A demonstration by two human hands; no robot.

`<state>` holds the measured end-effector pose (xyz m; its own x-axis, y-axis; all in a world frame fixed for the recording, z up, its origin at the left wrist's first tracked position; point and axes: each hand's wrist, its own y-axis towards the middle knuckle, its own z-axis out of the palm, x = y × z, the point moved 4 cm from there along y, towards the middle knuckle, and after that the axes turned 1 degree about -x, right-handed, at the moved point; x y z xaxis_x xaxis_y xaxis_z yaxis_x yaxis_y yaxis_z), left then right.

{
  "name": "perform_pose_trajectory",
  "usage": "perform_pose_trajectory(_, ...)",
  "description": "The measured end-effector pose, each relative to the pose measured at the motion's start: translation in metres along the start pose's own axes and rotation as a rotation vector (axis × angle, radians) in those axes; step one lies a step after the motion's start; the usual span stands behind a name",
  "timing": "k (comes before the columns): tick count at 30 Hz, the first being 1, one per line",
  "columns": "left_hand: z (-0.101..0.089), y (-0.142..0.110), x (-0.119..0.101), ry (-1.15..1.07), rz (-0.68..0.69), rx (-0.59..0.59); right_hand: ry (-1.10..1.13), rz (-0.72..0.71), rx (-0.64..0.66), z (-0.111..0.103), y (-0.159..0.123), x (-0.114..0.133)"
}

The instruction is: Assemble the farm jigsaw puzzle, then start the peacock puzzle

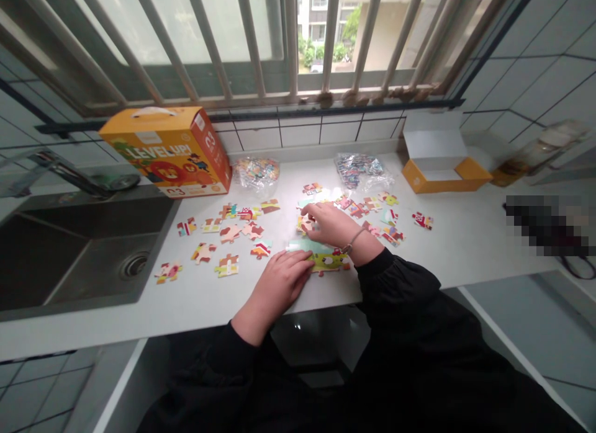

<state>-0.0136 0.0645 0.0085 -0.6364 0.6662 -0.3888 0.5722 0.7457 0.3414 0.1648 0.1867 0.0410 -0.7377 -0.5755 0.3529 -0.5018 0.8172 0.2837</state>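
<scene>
A partly joined jigsaw puzzle (328,261) with a green, big-eyed figure lies near the counter's front edge. My left hand (288,272) rests flat on its left end, fingers stretched out. Just beyond the joined part, my right hand (328,223) has its fingers curled around a puzzle piece (302,224), which they partly cover. Loose pieces lie about: a brown and tan piece (203,253) and a green and yellow piece (227,265) to the left, a red barn piece (422,220) to the right.
An orange puzzle box (170,154) stands beside the sink (84,253) at left. Two clear bags of pieces (257,172) (358,170) lie along the wall. An open orange box (442,172) sits at back right, near a glass bottle (535,151). Window bars rise behind.
</scene>
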Motion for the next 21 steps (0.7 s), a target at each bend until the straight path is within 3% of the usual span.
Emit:
perform_pose_trajectory(4, 0.001, 0.000, 0.006, 0.017, -0.070, 0.008, 0.074, 0.112, -0.247, -0.031, -0.044, -0.020)
perform_pose_trajectory(9, 0.000, 0.002, 0.016, 0.068, -0.184, 0.016, 0.064, 0.307, -0.355, -0.058, -0.108, -0.055)
perform_pose_trajectory(13, -0.003, 0.004, 0.018, 0.107, -0.242, 0.001, 0.006, 0.439, -0.466, -0.062, -0.147, -0.081)
perform_pose_trajectory(16, -0.004, 0.004, 0.018, 0.138, -0.255, -0.023, -0.016, 0.460, -0.497, -0.057, -0.158, -0.085)
perform_pose_trajectory(21, -0.004, 0.004, 0.024, 0.199, -0.319, -0.092, 0.034, 0.309, -0.451, -0.039, -0.147, -0.062)
